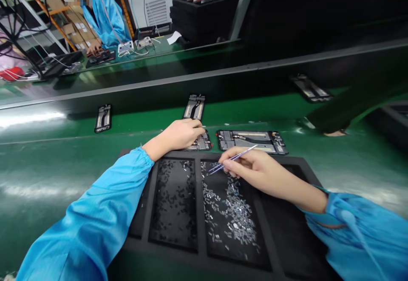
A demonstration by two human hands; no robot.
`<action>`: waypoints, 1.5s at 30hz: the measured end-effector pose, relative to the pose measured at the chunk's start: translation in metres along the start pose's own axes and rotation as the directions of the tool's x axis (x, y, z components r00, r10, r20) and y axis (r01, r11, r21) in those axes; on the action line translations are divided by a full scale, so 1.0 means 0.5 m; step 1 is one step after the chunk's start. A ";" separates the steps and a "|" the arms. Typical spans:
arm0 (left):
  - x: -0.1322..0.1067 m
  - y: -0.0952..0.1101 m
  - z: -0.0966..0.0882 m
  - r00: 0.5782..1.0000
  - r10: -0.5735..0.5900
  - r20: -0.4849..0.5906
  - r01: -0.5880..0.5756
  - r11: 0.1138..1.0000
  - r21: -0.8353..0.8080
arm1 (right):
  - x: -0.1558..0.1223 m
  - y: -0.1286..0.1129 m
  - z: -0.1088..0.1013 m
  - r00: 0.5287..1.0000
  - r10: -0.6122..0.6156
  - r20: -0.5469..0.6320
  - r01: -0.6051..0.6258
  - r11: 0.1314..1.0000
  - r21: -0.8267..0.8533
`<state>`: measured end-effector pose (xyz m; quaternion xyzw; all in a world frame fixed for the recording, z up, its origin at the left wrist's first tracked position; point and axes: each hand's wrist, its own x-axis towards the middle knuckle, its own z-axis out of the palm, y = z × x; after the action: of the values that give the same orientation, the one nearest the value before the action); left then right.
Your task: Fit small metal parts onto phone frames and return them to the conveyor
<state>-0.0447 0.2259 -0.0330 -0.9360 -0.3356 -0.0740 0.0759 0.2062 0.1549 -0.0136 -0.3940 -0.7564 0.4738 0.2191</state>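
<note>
You are at a long green desk [57, 166], with a dark rail [191, 81] running along its far side. Beyond that rail, up to the left, a co-worker [105, 19] in a blue smock sits at another green stretch, and a stack of black trays [204, 9] stands farther right. Directly in front of you lies a black foam tray [137, 217] divided into compartments.

Your hands are well apart. Your left hand [181, 135] lies over a phone frame [201, 142] just past the tray's far edge, hiding much of it; you can't tell whether it grips. A second phone frame [251, 141] lies just to its right, and three more sit farther up the desk. Your right hand [251, 166] pinches slim tweezers [234, 158], their tips angled down at the top of a heap of small metal parts [231, 217] in the tray's right compartment. You can't tell whether the tips touch a part. The left compartment holds sparser dark bits [174, 204].
</note>
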 end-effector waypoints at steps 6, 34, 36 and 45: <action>-0.002 0.001 -0.001 1.000 -0.019 -0.006 0.019 1.000 0.004 | 0.004 -0.016 0.016 1.000 -0.018 -0.009 0.018 1.000 0.000; 0.013 0.025 -0.042 0.978 -0.122 -0.170 0.069 0.956 -0.286 | 0.043 0.116 -0.236 0.608 -0.093 -0.789 -0.176 0.953 -0.247; 0.013 0.049 -0.056 0.985 -0.111 -0.132 0.059 0.936 -0.346 | 0.036 0.149 -0.224 0.581 -0.063 -0.811 -0.179 0.963 -0.203; 0.013 0.111 -0.055 0.990 -0.137 0.025 0.139 0.956 -0.257 | 0.048 0.111 -0.197 0.726 0.060 -0.685 -0.028 0.998 0.058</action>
<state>-0.0065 0.1825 -0.0102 -0.9125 -0.3877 -0.1191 -0.0530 0.2831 0.2413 -0.0192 -0.5542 -0.6022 0.3162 0.4799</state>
